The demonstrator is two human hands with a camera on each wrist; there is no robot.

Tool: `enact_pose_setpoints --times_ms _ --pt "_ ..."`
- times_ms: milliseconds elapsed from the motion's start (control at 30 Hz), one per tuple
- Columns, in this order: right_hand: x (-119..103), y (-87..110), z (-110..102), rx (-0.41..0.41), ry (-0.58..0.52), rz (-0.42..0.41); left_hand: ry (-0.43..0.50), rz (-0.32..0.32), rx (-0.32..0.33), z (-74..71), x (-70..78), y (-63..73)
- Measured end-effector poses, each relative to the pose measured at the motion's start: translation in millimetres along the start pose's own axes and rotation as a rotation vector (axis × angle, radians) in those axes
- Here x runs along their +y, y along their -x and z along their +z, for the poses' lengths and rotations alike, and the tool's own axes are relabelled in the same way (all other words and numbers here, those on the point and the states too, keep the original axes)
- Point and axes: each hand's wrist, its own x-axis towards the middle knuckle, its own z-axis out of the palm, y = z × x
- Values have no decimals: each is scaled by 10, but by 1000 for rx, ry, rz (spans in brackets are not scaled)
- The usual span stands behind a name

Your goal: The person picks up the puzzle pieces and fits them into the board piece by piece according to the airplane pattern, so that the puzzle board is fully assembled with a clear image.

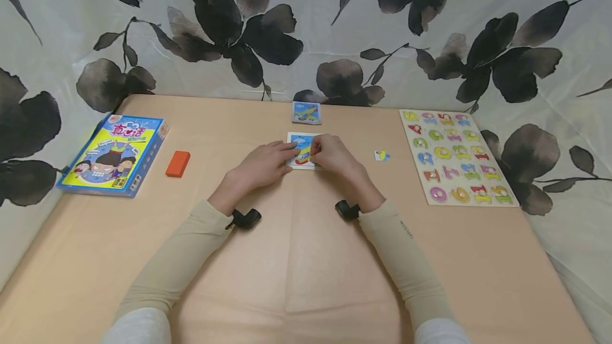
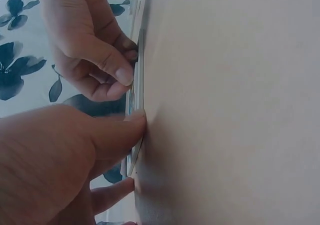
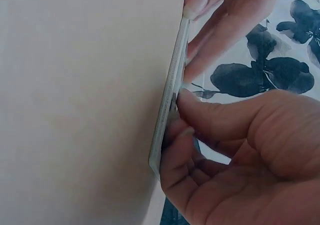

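Observation:
A small white-edged picture puzzle board (image 1: 303,139), with blue, yellow and red in its picture, lies flat between my hands. My left hand (image 1: 262,164) rests on its left side with fingers stretched over the picture. Its thumb (image 2: 134,122) touches the board's near edge. My right hand (image 1: 337,158) is at the board's right side, thumb and fingers bent together. They pinch a small thin puzzle piece (image 3: 174,103) against the board, mostly hidden by the fingertips. To the right lies a loose puzzle piece (image 1: 381,155) in white, yellow and blue.
Behind the board sits another small blue picture puzzle (image 1: 306,113). On the left are a blue-yellow box (image 1: 115,155) and an orange-red block (image 1: 178,164). A white sheet of colourful shapes (image 1: 454,155) lies right. Flowered cloth (image 1: 315,25) hangs behind the table (image 1: 296,259).

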Motion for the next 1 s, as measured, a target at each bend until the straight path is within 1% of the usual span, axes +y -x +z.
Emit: enact_pose_setpoints --times_ms 200,367,567,633,867,1000 --pt "10 -7 -9 -2 17 -19 -33 30 27 21 -1 10" --pt "41 -13 -31 -32 13 -26 -25 16 27 18 4 14" --pt "61 -3 -52 -61 2 -14 -20 4 22 15 7 14" --pt "57 2 -55 -58 6 -12 -22 2 17 13 14 13" --pt "51 23 -55 -11 78 14 -27 -19 8 12 24 6" --pt "60 40 -65 -8 66 29 -28 -27 3 7 39 6"
